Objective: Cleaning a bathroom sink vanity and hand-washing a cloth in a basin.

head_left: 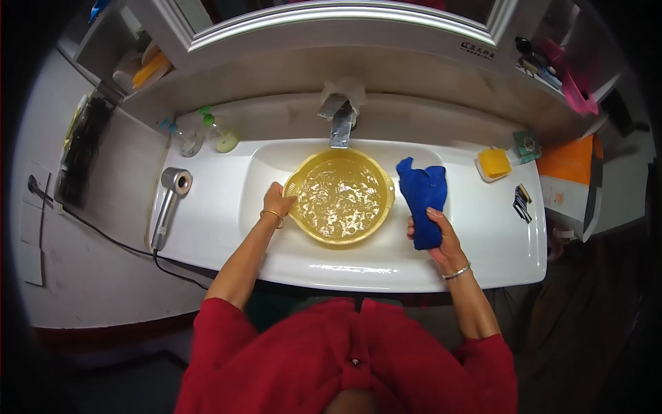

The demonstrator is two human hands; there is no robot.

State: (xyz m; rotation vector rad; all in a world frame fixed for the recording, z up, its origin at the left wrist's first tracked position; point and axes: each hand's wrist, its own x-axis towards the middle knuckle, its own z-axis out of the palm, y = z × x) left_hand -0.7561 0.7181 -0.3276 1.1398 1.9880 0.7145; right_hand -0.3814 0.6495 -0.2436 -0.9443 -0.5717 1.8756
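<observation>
A yellow plastic basin (303,228) full of rippling water sits in the white sink (265,162), under the faucet (340,127). My left hand (278,201) grips the basin's left rim, its thumb over the edge and its other fingers mostly hidden. To the right of the basin, my right hand (445,238) holds a blue cloth (424,193) by its lower end, thumb on top. The cloth hangs together in a loose fold above the sink's right side, apart from the basin.
A grey hair dryer (169,200) with a black cord lies on the counter's left, near two pump bottles (224,138). On the right are a yellow sponge (494,163) in a dish, a green box (527,146) and a small black item (522,203). A framed cabinet (345,19) overhangs the back.
</observation>
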